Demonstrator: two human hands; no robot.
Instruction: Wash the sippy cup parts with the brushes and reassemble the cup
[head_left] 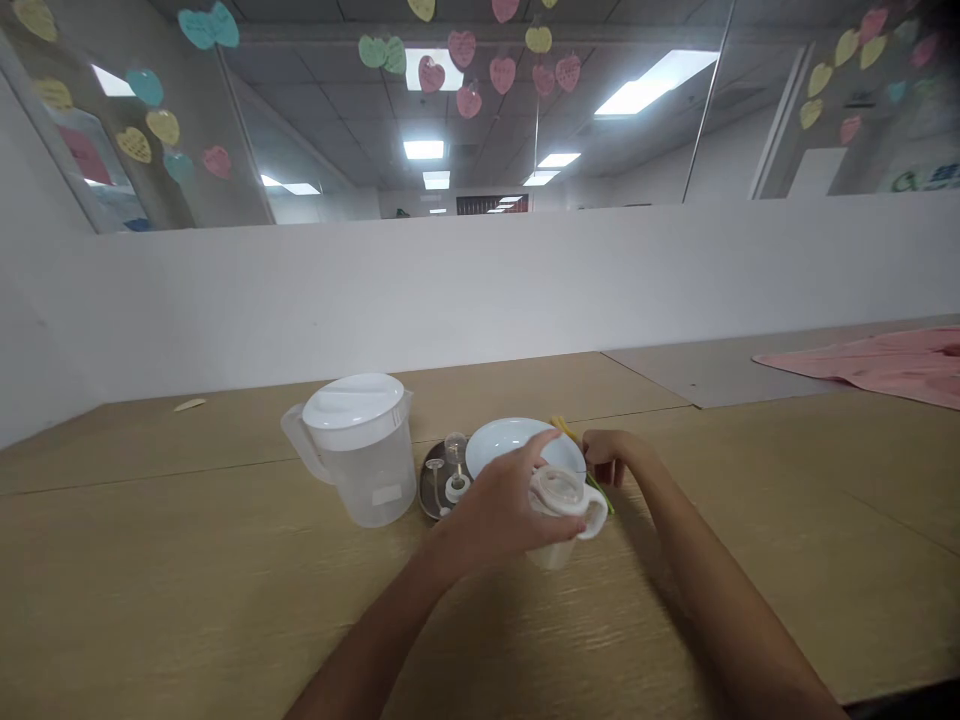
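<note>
My left hand (504,500) is wrapped around a clear baby bottle (556,488) with a white side handle (595,512). The bottle is upright, just in front of a white bowl (499,436). Beyond it my right hand (606,456) is at the bowl's right edge, its fingers curled in by thin yellow and green sticks (570,430). What those fingers hold, if anything, is hidden. Left of the bowl, a dark tray (427,492) carries a clear dome cap (455,447), a white ring (456,488) and a straw piece (435,475).
A lidded clear plastic pitcher (375,470) stands left of the tray, its handle pointing left. A pink cloth (877,362) lies at the far right of the wooden table (187,580). Behind the table runs a white wall (360,290) under windows with heart-shaped notes.
</note>
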